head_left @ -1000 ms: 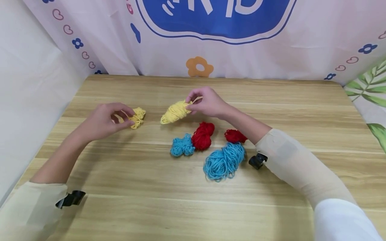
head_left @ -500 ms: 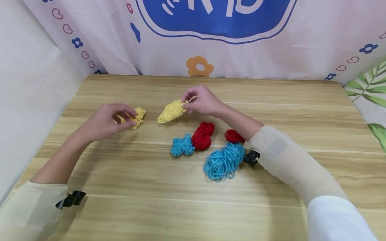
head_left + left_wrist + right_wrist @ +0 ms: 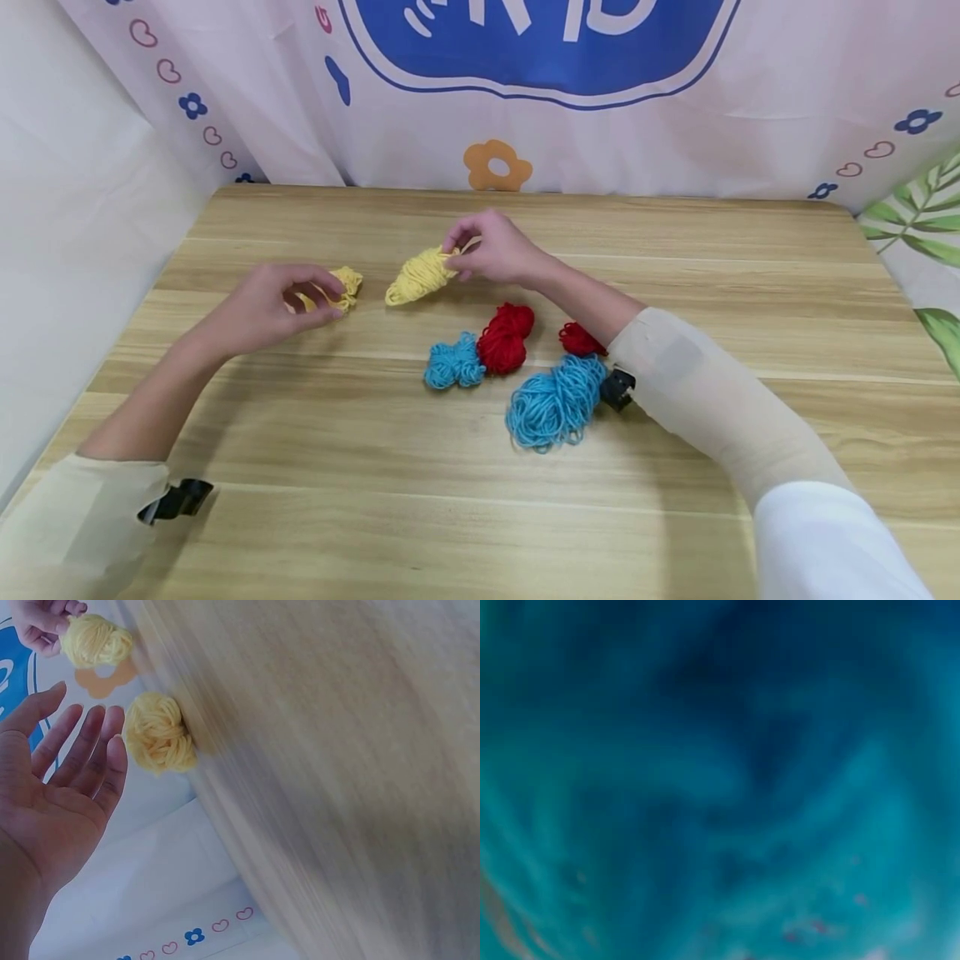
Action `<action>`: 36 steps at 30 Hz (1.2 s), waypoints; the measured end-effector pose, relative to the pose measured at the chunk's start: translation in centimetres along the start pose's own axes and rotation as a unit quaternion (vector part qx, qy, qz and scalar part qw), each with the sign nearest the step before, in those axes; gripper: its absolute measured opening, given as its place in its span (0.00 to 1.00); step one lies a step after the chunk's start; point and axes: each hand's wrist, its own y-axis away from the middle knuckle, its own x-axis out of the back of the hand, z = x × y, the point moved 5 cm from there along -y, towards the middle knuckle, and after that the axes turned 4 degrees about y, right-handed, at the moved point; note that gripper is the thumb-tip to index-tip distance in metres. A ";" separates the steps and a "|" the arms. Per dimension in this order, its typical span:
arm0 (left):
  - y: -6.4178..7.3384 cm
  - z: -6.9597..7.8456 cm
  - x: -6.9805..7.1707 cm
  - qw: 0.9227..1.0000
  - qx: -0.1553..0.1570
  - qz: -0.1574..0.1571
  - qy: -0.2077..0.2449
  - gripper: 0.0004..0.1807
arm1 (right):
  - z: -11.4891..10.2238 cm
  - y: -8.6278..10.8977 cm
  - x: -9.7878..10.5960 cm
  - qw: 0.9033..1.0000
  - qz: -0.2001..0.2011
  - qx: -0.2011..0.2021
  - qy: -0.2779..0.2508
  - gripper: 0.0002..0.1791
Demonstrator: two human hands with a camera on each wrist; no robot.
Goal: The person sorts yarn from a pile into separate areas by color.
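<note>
A: What does the right hand have?

B: It pinches the long yellow yarn by one end, left of the middle of the table's far edge. The yarn looks lifted, with its loose end dipping toward the left edge.

A: Why just the end?

B: Maybe so the soft loops don't get squashed.

A: And the left hand?

B: It holds nothing. Its fingers are spread in a loose curve. The little yellow yarn sits right by the fingertips, toward the far left corner. It's hard to tell if they touch.

A: Why is that hand there?

B: Perhaps to keep that yarn from rolling away.

A: And the other yarn?

B: The small blue touches the big red. The big blue is closest to the near edge, with the small red right behind it. They lie around the middle, which probably leaves room for both hands by the yellows. The right wrist's camera is so near the big blue that it sees only blue blur.
</note>
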 end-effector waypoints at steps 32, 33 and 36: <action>-0.1 0.3 -1.9 0.999 -0.006 -0.039 0.004 0.12 | -1.1 -1.6 -1.3 0.998 -0.031 0.004 0.051 0.04; -0.2 0.4 -2.0 0.999 -0.008 -0.040 0.005 0.12 | -1.1 -1.6 -1.3 0.998 -0.032 0.004 0.052 0.04; -0.2 0.5 -2.1 0.999 -0.017 -0.045 0.011 0.11 | -1.1 -1.8 -1.4 0.998 -0.034 0.004 0.054 0.04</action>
